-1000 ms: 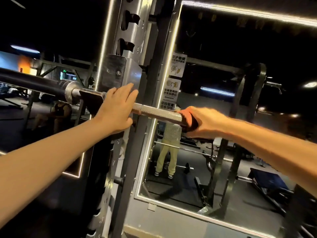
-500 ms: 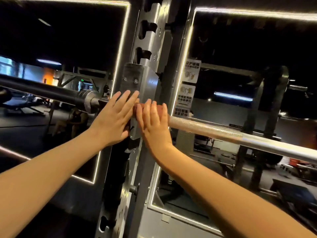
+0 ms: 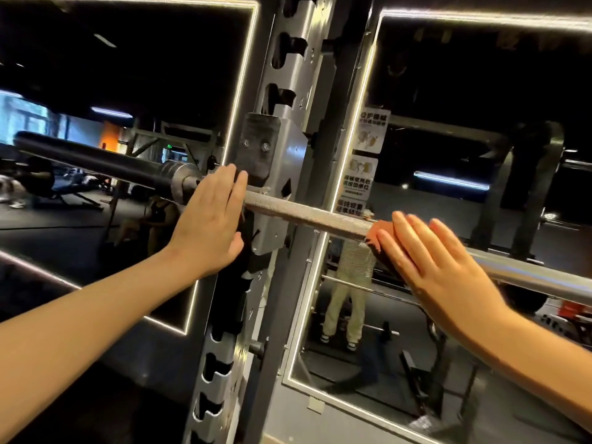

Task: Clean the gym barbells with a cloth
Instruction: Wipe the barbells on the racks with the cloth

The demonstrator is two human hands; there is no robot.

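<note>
A steel barbell point(image 3: 307, 217) lies across the rack's hook, its knurled shaft running from centre to the right edge and its dark sleeve point(image 3: 96, 161) reaching left. My left hand point(image 3: 208, 219) rests flat with straight fingers against the bar and the hook by the collar. My right hand point(image 3: 429, 261) presses an orange cloth point(image 3: 374, 235) onto the shaft with straight fingers, to the right of the upright. Most of the cloth is hidden under the palm.
The grey rack upright point(image 3: 288, 91) with cut-out slots and a J-hook point(image 3: 272, 174) stands between my hands. Lit-edged mirrors point(image 3: 464, 91) on the wall behind reflect a person and gym equipment. Printed notices point(image 3: 362, 174) are stuck on the mirror's left edge.
My right hand has slid the cloth along the shaft from beside the hook to the right. My left hand stays by the collar. The view has shifted slightly.
</note>
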